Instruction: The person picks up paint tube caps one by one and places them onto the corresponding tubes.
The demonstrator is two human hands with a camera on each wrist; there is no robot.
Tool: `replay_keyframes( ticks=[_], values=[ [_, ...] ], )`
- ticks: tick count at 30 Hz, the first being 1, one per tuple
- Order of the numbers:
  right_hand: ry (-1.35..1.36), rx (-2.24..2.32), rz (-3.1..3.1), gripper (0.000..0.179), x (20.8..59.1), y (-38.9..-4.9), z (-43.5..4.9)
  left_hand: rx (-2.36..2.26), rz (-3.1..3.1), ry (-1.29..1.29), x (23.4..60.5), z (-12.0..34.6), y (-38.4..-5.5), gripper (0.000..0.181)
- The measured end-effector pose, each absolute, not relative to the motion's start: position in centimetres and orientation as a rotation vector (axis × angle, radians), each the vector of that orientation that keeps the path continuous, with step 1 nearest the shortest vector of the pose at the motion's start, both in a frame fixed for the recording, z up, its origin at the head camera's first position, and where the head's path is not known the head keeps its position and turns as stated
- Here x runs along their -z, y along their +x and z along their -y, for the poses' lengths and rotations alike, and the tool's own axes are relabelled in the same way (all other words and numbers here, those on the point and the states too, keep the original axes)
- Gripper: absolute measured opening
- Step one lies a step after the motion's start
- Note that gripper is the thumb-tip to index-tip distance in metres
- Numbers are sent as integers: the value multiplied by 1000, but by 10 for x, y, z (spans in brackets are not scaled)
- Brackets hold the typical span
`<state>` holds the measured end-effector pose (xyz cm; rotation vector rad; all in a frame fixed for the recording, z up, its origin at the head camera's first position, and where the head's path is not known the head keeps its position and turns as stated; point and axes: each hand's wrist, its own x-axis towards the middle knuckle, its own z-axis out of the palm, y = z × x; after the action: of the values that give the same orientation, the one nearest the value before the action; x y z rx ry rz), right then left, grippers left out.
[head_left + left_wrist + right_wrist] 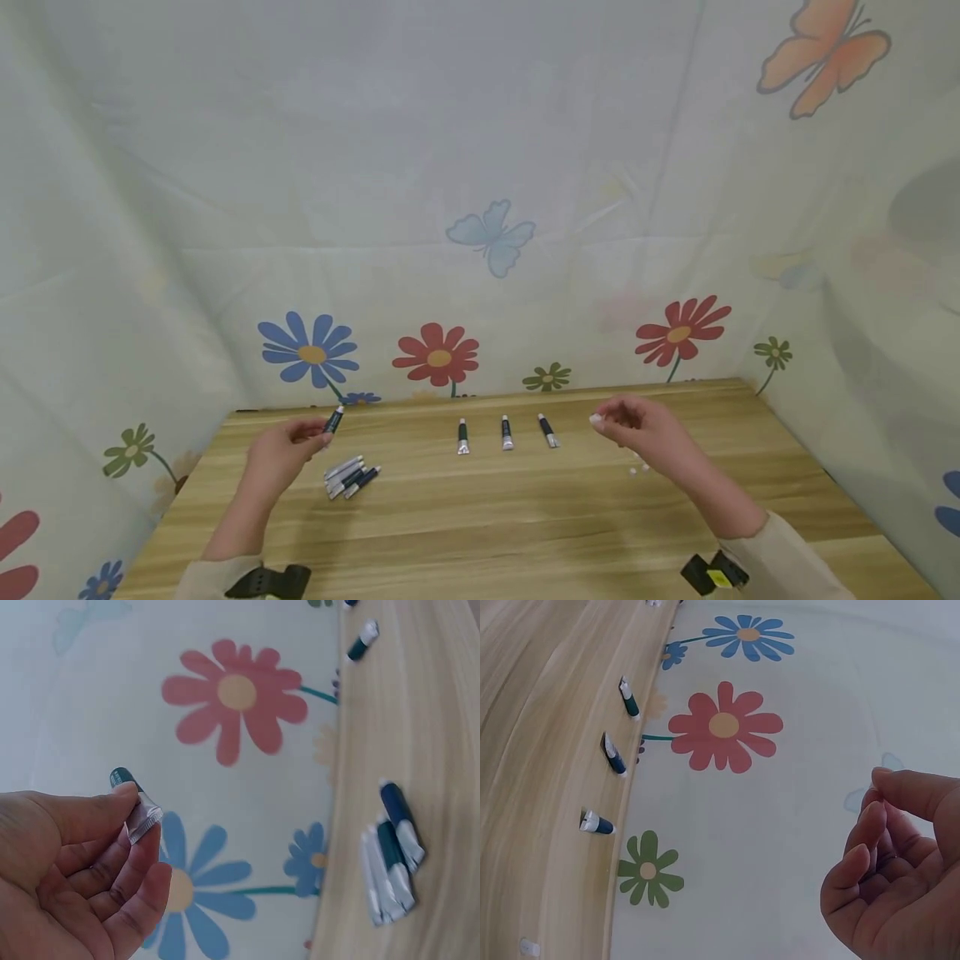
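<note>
1. Pinching a green-labelled tube (334, 419) near its crimped silver end, my left hand (276, 460) holds it raised above the counter (465, 533), its pale tip pointing up and away from me.
2. My thumb presses one side of the tube at the left wrist; the fingers support it from the other side.
3. My right hand (651, 433) pinches a small white piece (596, 419) between thumb and fingertips, well apart from the left; in the right wrist view the fingertips meet and I cannot make the piece out.
4. Beside my left hand lies a heap of tubes (349, 478), some silver side up, others showing dark labels.
5. Between my hands, three tubes stand apart in a row on the counter, lying flat with silver ends towards me: a green tube (462, 435), a dark blue tube (506, 432) and a slanted tube (548, 430).
6. Beneath my right hand, small white bits (633, 472) lie scattered.
7. Behind the counter hangs a pale backdrop (360, 167) with printed flowers and butterflies.
</note>
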<state>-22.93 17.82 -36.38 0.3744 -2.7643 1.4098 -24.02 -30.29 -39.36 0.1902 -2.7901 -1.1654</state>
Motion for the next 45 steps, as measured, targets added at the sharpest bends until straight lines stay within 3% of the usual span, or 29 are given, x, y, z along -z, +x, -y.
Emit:
replay_keyframes(
  ticks=[16,45],
  values=[
    [476,-1388,2716,23,339,-233,-168,1159,2773,25,359,252,-220,29],
    [584,-1655,2578,22,333,-224,-130,1419,2662,-170,353,152,-213,19]
  ],
)
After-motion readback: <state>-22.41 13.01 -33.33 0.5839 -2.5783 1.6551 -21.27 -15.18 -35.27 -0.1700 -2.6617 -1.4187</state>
